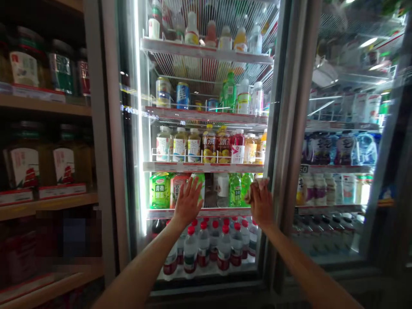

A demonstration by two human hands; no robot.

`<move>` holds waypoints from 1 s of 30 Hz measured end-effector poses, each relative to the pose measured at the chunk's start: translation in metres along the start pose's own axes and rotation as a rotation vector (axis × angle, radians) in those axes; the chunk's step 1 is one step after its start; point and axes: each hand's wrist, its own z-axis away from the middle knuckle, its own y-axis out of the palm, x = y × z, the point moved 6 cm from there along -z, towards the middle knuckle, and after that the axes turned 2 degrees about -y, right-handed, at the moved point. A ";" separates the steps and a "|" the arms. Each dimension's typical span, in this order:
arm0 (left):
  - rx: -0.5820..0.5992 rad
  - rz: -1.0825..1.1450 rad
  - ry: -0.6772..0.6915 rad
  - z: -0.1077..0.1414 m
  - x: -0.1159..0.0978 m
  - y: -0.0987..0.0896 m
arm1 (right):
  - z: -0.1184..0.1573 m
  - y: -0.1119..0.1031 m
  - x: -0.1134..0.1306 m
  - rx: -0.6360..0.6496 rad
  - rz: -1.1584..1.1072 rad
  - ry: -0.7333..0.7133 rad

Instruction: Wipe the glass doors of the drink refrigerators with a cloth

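Both my arms reach forward to the glass door (219, 96) of a lit drinks fridge. My left hand (189, 201) lies with fingers spread, seemingly flat against the glass, in front of green and red drink packs. To the right, close to the door frame, my right hand (263, 204) is closed on a crumpled brownish cloth (249, 194) pressed to the pane. Part of the cloth is hidden under the fingers. Behind the glass, between my hands, stand a pale-labelled bottle (222, 189) and a green bottle (235, 189).
Several red-capped water bottles (224, 249) stand at the fridge bottom. Shelves above hold iced tea bottles (209, 143) and cans (183, 95). A second glass-fronted fridge (334, 169) adjoins on the right. At left is a wooden shelf (64, 198) with large bottles (27, 161).
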 end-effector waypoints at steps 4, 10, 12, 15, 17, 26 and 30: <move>0.057 -0.004 -0.038 0.009 0.000 0.002 | -0.018 0.001 0.014 0.013 -0.011 -0.010; 0.066 -0.028 -0.036 0.031 0.009 0.001 | 0.054 0.011 0.062 0.150 -0.013 -0.277; 0.062 -0.045 -0.030 0.035 0.014 0.000 | 0.047 0.010 0.065 0.142 -0.010 -0.308; 0.066 -0.050 -0.039 0.037 0.019 -0.001 | 0.004 0.005 0.064 0.083 -0.032 -0.253; 0.073 -0.043 -0.055 0.039 0.020 -0.001 | -0.019 0.004 0.067 0.039 -0.059 -0.199; 0.064 -0.062 -0.079 0.049 0.038 -0.005 | 0.027 0.016 0.122 0.119 -0.105 -0.465; 0.045 -0.092 -0.102 0.047 0.049 -0.010 | -0.028 0.010 0.118 0.049 -0.107 -0.323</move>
